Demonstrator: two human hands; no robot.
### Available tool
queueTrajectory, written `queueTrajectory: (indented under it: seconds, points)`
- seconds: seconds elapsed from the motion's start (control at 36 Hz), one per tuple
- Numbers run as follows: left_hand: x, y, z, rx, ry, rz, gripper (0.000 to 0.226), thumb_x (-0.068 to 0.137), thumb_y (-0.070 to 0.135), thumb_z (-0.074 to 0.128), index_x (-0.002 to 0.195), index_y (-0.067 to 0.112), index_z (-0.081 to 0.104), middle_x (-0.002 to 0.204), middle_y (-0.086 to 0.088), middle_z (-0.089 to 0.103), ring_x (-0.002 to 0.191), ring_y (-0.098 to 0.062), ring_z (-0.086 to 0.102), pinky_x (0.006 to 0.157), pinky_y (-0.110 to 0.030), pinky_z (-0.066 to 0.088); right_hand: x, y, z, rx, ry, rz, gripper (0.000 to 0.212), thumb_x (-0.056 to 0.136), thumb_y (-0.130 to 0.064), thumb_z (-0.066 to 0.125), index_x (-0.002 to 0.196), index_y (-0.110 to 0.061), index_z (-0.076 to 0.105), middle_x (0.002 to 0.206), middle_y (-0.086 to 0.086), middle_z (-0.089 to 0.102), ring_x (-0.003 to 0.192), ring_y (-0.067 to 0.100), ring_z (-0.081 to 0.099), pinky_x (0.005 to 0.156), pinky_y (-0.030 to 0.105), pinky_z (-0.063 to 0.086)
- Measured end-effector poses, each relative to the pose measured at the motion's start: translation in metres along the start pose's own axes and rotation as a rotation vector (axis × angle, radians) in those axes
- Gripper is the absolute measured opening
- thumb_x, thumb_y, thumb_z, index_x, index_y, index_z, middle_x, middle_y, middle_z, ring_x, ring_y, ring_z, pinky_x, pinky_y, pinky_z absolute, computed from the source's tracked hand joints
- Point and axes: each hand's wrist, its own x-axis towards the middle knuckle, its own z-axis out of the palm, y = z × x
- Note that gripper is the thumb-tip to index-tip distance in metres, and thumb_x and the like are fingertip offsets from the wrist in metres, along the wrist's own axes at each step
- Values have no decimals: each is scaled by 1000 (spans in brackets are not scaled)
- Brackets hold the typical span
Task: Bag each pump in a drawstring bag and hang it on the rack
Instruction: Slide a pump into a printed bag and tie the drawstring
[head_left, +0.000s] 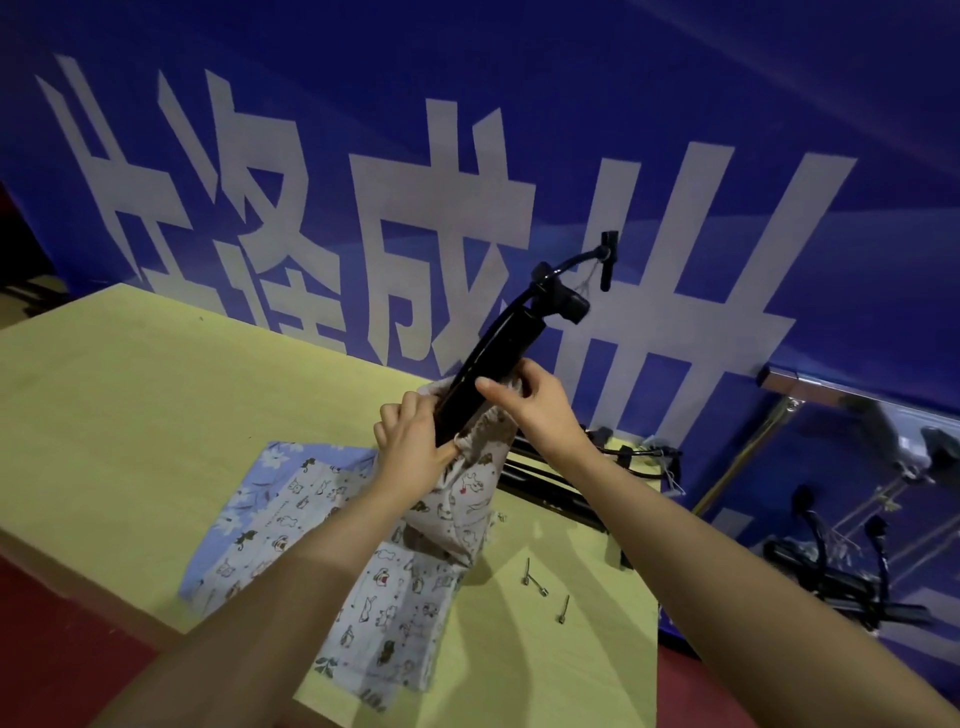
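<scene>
A black pump (498, 353) stands tilted, its lower end inside a printed drawstring bag (467, 493) on the yellow table (156, 389). Its handle and hose stick out above the bag's mouth. My left hand (415, 447) grips the near rim of the bag's mouth, thumb inside against the pump. My right hand (530, 405) pinches the far rim of the bag next to the pump body. The pump's lower part is hidden by the fabric.
More printed bags (332, 545) lie flat on the table under my left forearm. Other black pumps (566, 478) lie behind the bag. Three metal needles (540, 587) rest near the table's right edge. A metal rack (810, 410) stands at the right, before a blue banner (519, 130).
</scene>
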Motion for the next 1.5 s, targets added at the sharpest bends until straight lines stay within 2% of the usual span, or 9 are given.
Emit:
queueTrajectory:
  seconds: [0.31,0.44,0.61,0.81,0.94,1.11,1.25,1.36,1.5]
  points:
    - [-3,-9,3,-27,-294,126,90,84,0,58,150,12,-2,146,-6,8,124,-32,38,92,-35,45,2,25,8,-188,148,-24,39,86,-39,66,117,-15,60,108,1,66,98,12,63,82,29,54]
    - [2,-3,-4,-239,-142,51,76,85,-12,47,150,11,14,141,-3,18,117,-23,46,87,-30,48,-3,32,6,-325,89,-39,41,85,-36,68,118,-13,59,112,7,62,104,20,59,91,41,51]
    - [11,20,-34,-496,59,-22,70,89,-13,40,149,15,17,137,-7,26,102,-13,46,83,-18,39,-5,40,12,-525,18,-33,44,84,-38,68,119,-12,58,107,3,56,100,17,55,80,26,43]
    - [3,21,-50,-307,49,318,97,81,-14,49,139,53,10,140,-2,16,72,-14,51,60,-29,47,1,43,20,-548,-61,-69,41,83,-36,70,116,-14,61,100,2,53,90,13,51,67,19,37]
    - [12,20,-51,-237,-3,333,79,81,-12,51,136,42,32,151,4,6,97,-23,57,72,-27,50,5,45,20,-564,-135,-69,43,85,-37,68,120,-15,58,107,3,53,99,18,54,80,28,46]
    - [19,23,-59,-225,-6,307,76,80,-16,45,136,34,35,158,11,5,127,-27,45,88,-45,52,-2,49,6,-851,-117,-155,59,75,-65,63,111,-18,57,103,-2,52,96,13,48,79,31,47]
    - [16,28,-58,-251,20,266,71,82,-12,48,138,30,36,158,14,3,121,-23,50,81,-40,54,-9,51,-10,-1157,-94,-352,27,91,-33,56,106,-12,64,106,5,52,99,25,48,76,30,34]
    - [17,33,-55,-268,33,290,66,84,-5,52,138,28,36,158,15,2,112,-20,57,74,-25,50,-9,47,-19,-1044,-124,-374,17,92,-16,56,104,-15,68,112,1,54,108,22,41,90,30,23]
    - [20,38,-54,-257,9,278,62,86,1,53,140,28,35,158,15,1,102,-25,61,70,-19,43,-13,29,-20,-721,-164,-133,29,84,9,43,88,-11,64,84,1,59,95,18,47,94,33,22]
